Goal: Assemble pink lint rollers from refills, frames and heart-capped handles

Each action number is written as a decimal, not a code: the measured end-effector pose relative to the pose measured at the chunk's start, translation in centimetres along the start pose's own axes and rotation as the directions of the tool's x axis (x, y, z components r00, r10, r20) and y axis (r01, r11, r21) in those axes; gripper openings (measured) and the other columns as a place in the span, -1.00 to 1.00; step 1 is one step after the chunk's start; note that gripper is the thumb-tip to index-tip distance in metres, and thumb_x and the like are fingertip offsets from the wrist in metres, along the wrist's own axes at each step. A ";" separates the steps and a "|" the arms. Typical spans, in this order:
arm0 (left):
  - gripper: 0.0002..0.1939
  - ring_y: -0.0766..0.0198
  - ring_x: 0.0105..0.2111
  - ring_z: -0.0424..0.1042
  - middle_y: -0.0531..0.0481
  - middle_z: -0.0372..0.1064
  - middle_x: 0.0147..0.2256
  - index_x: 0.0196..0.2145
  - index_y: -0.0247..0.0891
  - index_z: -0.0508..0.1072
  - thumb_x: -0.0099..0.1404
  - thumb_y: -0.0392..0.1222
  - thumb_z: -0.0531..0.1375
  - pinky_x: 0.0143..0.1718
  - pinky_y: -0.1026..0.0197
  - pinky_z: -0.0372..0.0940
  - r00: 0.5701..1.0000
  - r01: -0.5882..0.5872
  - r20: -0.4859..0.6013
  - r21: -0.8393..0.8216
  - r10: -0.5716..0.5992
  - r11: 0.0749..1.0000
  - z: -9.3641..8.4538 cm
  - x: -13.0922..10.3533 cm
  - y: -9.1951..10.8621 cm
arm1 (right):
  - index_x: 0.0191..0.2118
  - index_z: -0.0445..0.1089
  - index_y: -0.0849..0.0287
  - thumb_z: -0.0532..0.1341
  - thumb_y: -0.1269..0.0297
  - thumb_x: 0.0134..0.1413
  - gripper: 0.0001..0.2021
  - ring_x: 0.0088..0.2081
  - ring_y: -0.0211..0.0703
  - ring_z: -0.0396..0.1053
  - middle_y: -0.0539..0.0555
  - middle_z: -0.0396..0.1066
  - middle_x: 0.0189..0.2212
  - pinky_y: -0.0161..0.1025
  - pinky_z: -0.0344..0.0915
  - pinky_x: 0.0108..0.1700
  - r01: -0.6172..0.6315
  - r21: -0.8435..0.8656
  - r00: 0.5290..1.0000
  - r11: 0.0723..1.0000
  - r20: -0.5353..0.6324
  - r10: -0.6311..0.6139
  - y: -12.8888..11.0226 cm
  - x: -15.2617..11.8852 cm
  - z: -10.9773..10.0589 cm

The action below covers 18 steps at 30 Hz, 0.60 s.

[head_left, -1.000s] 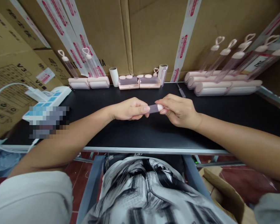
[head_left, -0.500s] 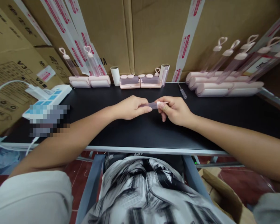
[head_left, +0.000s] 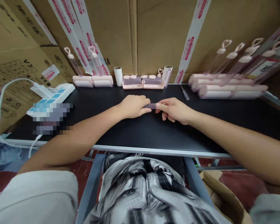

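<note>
Over the middle of the black tabletop, a translucent mauve lint-roller handle lies level between my two hands. My left hand is closed around one end of it, thumb along the near side. At the other end, my right hand pinches it between thumb and forefinger, the lower fingers loosely curled beneath. The pale tip at that end is mostly covered by the right fingers. Behind my hands sit pink roller covers with mauve pieces and round pink caps, flanked by a white tube.
Lint rollers with heart-loop handles stand at the back left and in a larger group at the right. A small screwdriver lies near the right group. A white power strip is at left. Cardboard walls the back.
The view has shifted slightly, moving the scene a little right. My right fingers now cover more of the handle's pale end, and the lower ones have spread a little.
</note>
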<state>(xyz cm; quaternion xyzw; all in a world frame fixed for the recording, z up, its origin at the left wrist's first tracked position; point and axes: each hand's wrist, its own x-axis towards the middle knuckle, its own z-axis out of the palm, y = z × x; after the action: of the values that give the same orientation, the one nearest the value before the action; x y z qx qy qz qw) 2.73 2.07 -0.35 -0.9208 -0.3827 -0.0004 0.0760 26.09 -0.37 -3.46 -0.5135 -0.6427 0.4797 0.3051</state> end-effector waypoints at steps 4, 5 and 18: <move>-0.54 -0.09 0.08 0.56 -0.19 0.58 0.03 0.11 -0.24 0.62 0.57 0.14 0.14 -0.10 0.06 0.33 1.000 -0.004 0.001 -0.009 0.004 1.000 0.3 0.2 -1.2 | 0.02 0.62 0.23 0.37 0.11 0.35 -0.70 -0.54 -0.22 0.44 0.13 0.66 -0.28 -0.25 0.37 -0.44 0.208 -0.381 0.954 0.901 -0.125 -0.274 0.7 0.5 -0.9; -0.53 -0.10 0.09 0.55 -0.20 0.58 0.03 0.11 -0.25 0.63 0.56 0.14 0.15 -0.07 0.05 0.33 1.000 -0.006 0.010 -0.018 0.006 1.000 0.4 0.3 -1.5 | 0.07 0.62 0.24 0.38 0.14 0.33 -0.67 -0.49 -0.19 0.49 0.17 0.68 -0.15 -0.21 0.43 -0.37 0.221 -0.419 0.942 0.881 -0.141 -0.304 1.0 0.7 -1.2; -0.44 -0.03 0.00 0.58 -0.21 0.64 0.02 0.19 -0.28 0.61 0.52 0.17 0.13 0.00 0.07 0.36 0.961 0.244 -0.085 -0.182 -0.263 0.952 -1.3 1.0 -5.6 | 0.15 0.60 0.19 0.38 0.13 0.27 -0.60 -0.39 -0.16 0.50 0.19 0.67 -0.05 -0.16 0.51 -0.28 0.356 -0.496 0.873 0.792 -0.126 -0.471 3.3 2.0 -1.9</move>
<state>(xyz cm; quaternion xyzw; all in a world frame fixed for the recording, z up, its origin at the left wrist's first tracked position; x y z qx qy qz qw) -0.41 6.47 1.76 -0.8657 -0.4916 -0.0926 0.0171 28.45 2.13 -6.04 -0.4710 -0.7921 0.1686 0.3496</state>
